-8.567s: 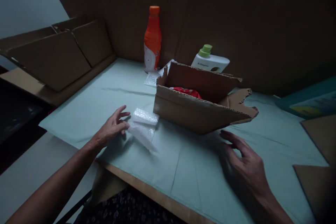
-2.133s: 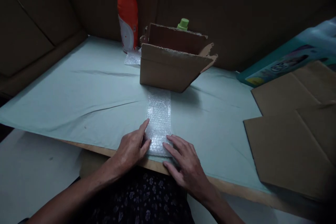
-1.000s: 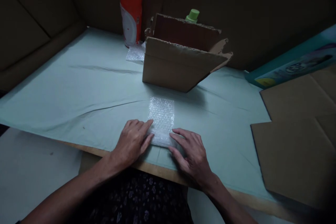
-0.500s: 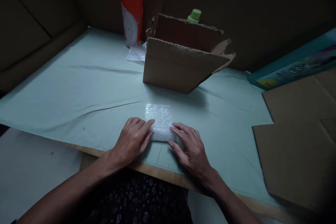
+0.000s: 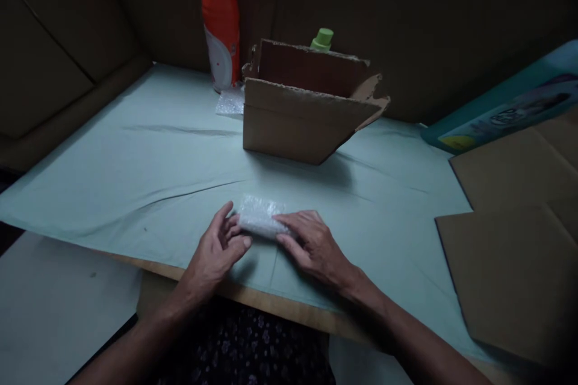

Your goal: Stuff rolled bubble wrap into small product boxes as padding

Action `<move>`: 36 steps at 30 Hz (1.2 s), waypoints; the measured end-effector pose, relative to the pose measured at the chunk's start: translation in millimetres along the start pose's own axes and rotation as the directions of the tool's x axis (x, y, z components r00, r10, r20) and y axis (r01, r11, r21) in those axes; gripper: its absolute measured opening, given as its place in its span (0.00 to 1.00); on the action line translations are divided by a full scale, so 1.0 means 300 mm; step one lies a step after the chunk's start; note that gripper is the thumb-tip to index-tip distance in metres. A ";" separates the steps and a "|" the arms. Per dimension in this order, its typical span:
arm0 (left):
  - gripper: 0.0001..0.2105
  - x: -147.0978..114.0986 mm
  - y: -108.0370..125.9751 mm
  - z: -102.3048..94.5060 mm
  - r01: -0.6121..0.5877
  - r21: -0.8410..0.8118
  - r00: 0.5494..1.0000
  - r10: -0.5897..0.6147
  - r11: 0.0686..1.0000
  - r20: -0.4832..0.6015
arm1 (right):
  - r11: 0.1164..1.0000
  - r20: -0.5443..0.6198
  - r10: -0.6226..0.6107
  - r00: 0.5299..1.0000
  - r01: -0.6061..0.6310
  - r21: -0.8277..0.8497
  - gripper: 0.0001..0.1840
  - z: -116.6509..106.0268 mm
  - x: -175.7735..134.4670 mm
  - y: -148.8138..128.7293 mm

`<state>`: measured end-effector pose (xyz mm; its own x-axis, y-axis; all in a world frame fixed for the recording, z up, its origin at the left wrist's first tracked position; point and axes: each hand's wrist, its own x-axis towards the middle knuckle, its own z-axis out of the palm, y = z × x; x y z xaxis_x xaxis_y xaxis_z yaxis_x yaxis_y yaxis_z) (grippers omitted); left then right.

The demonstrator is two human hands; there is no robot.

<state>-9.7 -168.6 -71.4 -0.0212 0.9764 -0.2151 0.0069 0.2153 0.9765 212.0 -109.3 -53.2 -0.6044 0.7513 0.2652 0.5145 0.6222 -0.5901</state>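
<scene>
A small folded piece of bubble wrap (image 5: 259, 215) lies on the pale green cloth near the table's front edge. My right hand (image 5: 311, 240) grips its right end, thumb at the near side and fingers over the top. At the left end, my left hand (image 5: 221, 243) is open, its fingers apart and their tips beside the wrap. Whether anything is inside the wrap, I cannot tell. Beyond the hands stands an open cardboard box (image 5: 289, 123) with rough, torn upper edges.
Behind the box are a red-orange bottle (image 5: 221, 18), a green cap (image 5: 322, 39) and another bubble wrap piece (image 5: 230, 102). Flat cardboard pieces (image 5: 506, 264) lie at the right, by a teal package (image 5: 501, 114). Dark cardboard walls (image 5: 361, 0) enclose the cloth-covered table (image 5: 112, 174).
The bubble wrap is folded shorter and has shifted slightly left. My left hand has come off its top and turned open; my right hand has closed over its right end.
</scene>
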 end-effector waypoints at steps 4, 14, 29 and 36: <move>0.41 0.003 0.013 0.033 0.090 -0.171 0.994 -0.077 0.981 0.079 | 0.979 0.059 0.119 0.991 -0.127 0.158 0.14 -0.005 -0.031 -0.042; 0.26 0.084 0.110 0.053 -0.334 0.227 0.935 0.293 0.915 0.199 | 0.649 0.245 0.472 0.847 -0.522 0.554 0.18 -0.072 -0.077 0.018; 0.12 0.521 0.363 0.074 -0.566 0.823 0.362 0.882 -0.049 0.302 | 0.926 -0.452 0.128 0.883 -0.270 -0.265 0.18 -0.648 0.155 0.028; 0.10 0.527 0.364 0.081 -0.580 0.815 0.344 0.900 -0.021 0.268 | 0.473 -0.084 0.436 0.896 -0.307 -0.826 0.10 -0.672 0.591 0.091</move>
<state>12.1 9.6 0.9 0.2666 0.5347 0.8019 0.8265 -0.5548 0.0951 241.4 85.2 131.5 -0.2663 0.9629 0.0445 0.9315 0.2452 0.2688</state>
